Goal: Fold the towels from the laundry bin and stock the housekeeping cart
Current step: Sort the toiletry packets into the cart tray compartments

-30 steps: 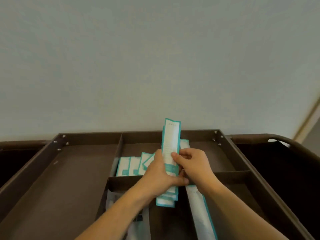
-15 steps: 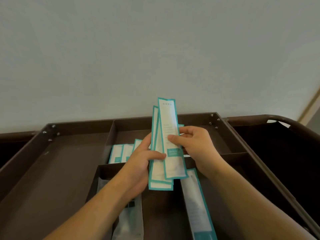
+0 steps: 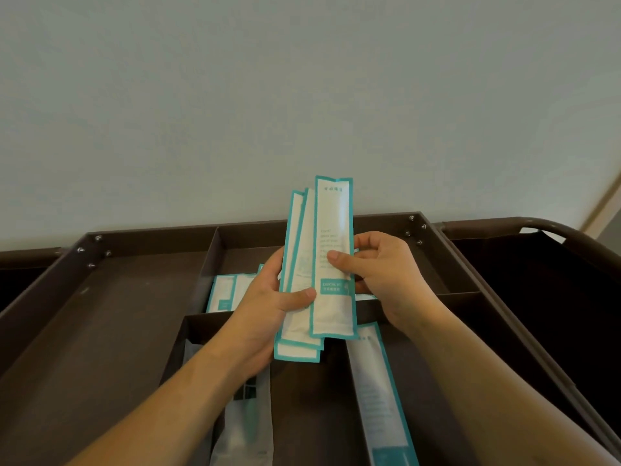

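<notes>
- The left hand (image 3: 268,307) gripped a fanned stack of packets (image 3: 299,280), thumb curled across the front.
- The right hand (image 3: 386,274) pinched the front packet (image 3: 332,257) of that stack, upright.
- Below both hands sat the cart tray (image 3: 100,314); its dividers crossed beneath them.
- More packets (image 3: 228,292) lay behind the left hand.
- One long packet (image 3: 379,398) lay under the right wrist.
- A grey pouch (image 3: 245,425) lay under the left forearm.

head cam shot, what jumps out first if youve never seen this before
The fan of long white packets with teal borders, held up at centre frame above the dark brown cart tray. The left hand grips the stack while the right hand pinches the front packet. More packets lie in the rear compartment behind the hands.
</notes>
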